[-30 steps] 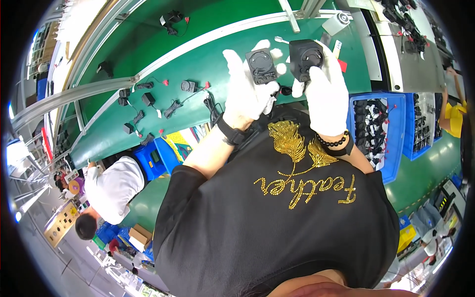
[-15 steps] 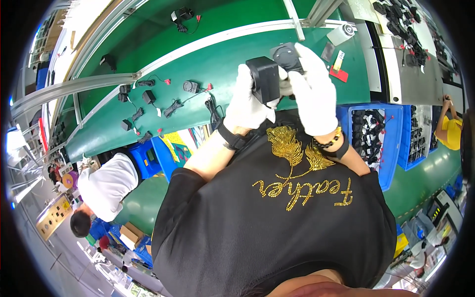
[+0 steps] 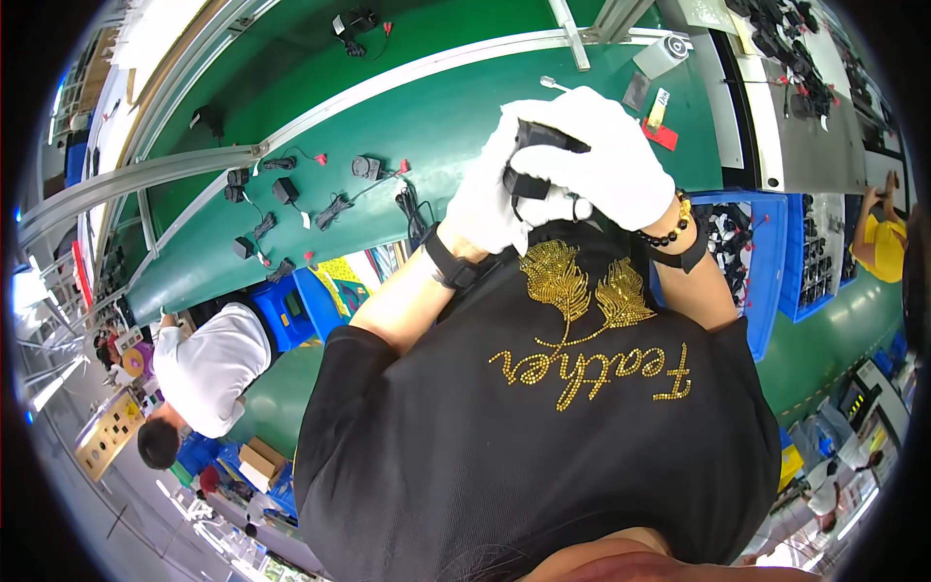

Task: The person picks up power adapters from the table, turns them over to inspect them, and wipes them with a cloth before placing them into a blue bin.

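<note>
Both my hands wear white gloves and meet above the near edge of the green bench. My left hand is closed round a black power adapter, gripping it from the left. From the right, my right hand wraps over the adapter's upper side, fingers curled onto it. Much of the adapter is covered by the gloves, and the round black piece seen earlier in my right hand cannot be told apart from it. Left of my hands, several black adapters with coiled cables and red tips lie on the bench.
A metal rail crosses the bench. At far right are a white bottle and a red card. Blue bins with black parts stand at my right. A person in white sits at the left.
My right hand has moved left and closed over the adapter, bringing the round black piece against it. The adapter has tilted and is now mostly covered by the gloves.
</note>
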Tool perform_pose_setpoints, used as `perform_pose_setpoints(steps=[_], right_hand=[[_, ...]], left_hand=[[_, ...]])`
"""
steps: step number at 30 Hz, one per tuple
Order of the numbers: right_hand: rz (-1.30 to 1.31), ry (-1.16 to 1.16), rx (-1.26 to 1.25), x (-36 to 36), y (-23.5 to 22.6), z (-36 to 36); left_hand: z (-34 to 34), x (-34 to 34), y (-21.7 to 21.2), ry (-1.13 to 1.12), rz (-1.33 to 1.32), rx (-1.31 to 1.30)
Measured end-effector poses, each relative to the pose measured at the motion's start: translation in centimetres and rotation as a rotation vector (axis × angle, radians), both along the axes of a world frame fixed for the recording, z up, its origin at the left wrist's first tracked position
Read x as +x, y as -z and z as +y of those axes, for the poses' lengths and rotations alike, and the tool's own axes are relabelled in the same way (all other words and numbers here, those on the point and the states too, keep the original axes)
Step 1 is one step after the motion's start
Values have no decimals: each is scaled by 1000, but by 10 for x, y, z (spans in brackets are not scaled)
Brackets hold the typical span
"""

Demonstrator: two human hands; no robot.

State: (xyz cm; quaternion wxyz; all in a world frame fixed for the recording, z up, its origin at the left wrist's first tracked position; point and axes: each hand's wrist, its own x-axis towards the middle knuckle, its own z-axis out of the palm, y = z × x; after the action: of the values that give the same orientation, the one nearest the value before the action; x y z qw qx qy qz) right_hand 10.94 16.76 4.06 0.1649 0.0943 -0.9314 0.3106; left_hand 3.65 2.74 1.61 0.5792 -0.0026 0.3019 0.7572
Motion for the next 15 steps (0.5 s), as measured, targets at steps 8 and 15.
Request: perform_pose_setpoints(steps=[8, 15], right_hand=[[106, 171, -6, 5, 28, 5], [-158, 197, -94, 13, -12, -13]], left_hand=[[-3, 2, 20, 125, -264, 78], [-6, 1, 4, 91, 199, -206]])
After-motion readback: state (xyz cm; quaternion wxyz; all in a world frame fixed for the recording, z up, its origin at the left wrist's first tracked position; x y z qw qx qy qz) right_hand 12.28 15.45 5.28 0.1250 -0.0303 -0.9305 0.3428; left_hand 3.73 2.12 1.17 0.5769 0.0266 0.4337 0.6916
